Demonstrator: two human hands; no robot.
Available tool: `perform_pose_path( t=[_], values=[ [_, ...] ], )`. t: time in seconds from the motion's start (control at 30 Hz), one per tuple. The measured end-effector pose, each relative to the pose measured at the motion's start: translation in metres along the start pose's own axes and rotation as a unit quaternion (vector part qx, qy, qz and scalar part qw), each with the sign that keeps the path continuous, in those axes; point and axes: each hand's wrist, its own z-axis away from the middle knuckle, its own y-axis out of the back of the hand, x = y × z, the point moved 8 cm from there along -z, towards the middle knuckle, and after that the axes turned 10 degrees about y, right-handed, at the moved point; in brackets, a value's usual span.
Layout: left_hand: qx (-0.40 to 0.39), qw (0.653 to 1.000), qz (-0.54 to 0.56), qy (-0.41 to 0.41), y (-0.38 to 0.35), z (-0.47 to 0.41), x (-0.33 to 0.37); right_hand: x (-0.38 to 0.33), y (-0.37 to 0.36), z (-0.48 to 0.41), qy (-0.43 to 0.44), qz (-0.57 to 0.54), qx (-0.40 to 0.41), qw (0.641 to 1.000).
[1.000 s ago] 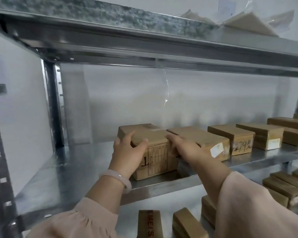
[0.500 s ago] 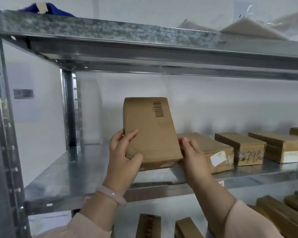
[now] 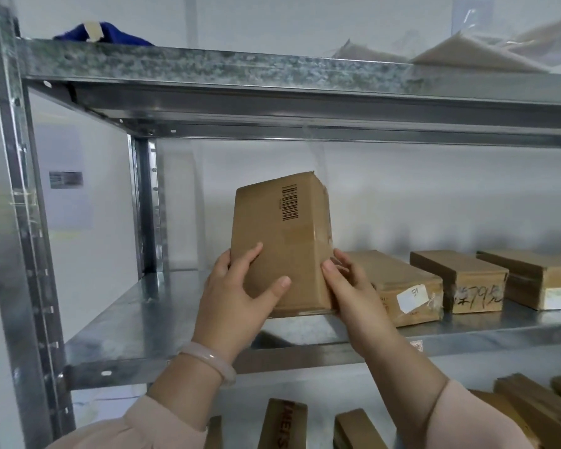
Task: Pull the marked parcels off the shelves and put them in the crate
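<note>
A brown cardboard parcel (image 3: 282,234) with a printed barcode near its top is tilted upright above the middle metal shelf (image 3: 149,322). My left hand (image 3: 237,299) grips its lower left edge, thumb across the front face. My right hand (image 3: 347,286) holds its lower right edge, fingers wrapped behind. The parcel's underside faces me. The crate is out of view.
More brown parcels (image 3: 402,286) lie in a row on the same shelf to the right, some with white labels and handwriting. Further parcels (image 3: 282,422) sit on the shelf below. The upper shelf (image 3: 272,69) carries a blue cloth and plastic-wrapped items. A steel upright (image 3: 17,222) stands at left.
Both hands took hold of the parcel lying flat on the shelf, then lifted and tipped it upright. It now stands higher and more vertical than half a second ago.
</note>
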Motion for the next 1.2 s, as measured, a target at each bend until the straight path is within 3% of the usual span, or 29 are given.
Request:
perform_pose_path(
  t=[0.13, 0.23, 0.33, 0.43, 0.53, 0.67, 0.9, 1.03, 1.13, 1.2],
  values=[
    [-0.055, 0.996, 0.001, 0.064, -0.016, 0.002, -0.005, -0.011, -0.010, 0.008, 0.052, 0.128, -0.022, 0.990],
    [-0.057, 0.996, 0.033, 0.067, -0.018, 0.001, -0.007, -0.016, -0.015, 0.012, 0.082, 0.123, -0.035, 0.988],
    [-0.028, 0.998, 0.053, 0.035, -0.010, 0.001, -0.010, -0.024, -0.023, 0.014, 0.108, 0.118, -0.070, 0.985],
    [0.001, 0.999, 0.035, 0.002, -0.002, 0.003, -0.009, -0.028, -0.021, 0.016, 0.115, 0.078, -0.043, 0.989],
    [0.055, 0.997, 0.036, -0.043, 0.008, 0.010, -0.005, -0.029, -0.028, 0.024, 0.117, 0.056, -0.066, 0.989],
    [0.093, 0.993, 0.065, -0.041, 0.018, 0.016, -0.006, -0.037, -0.045, 0.037, 0.147, 0.056, -0.086, 0.984],
    [0.044, 0.997, 0.069, 0.006, 0.017, 0.004, -0.010, -0.039, -0.069, 0.051, 0.252, 0.185, -0.099, 0.945],
    [-0.007, 0.980, 0.191, 0.059, 0.018, -0.007, -0.031, -0.043, -0.068, 0.045, 0.276, 0.234, -0.099, 0.927],
    [-0.047, 0.951, 0.288, 0.104, 0.018, -0.013, -0.043, -0.039, -0.042, 0.029, 0.221, 0.274, -0.020, 0.936],
    [-0.070, 0.928, 0.339, 0.137, 0.014, -0.017, -0.049, -0.029, -0.036, 0.022, 0.133, 0.228, -0.041, 0.964]
  ],
)
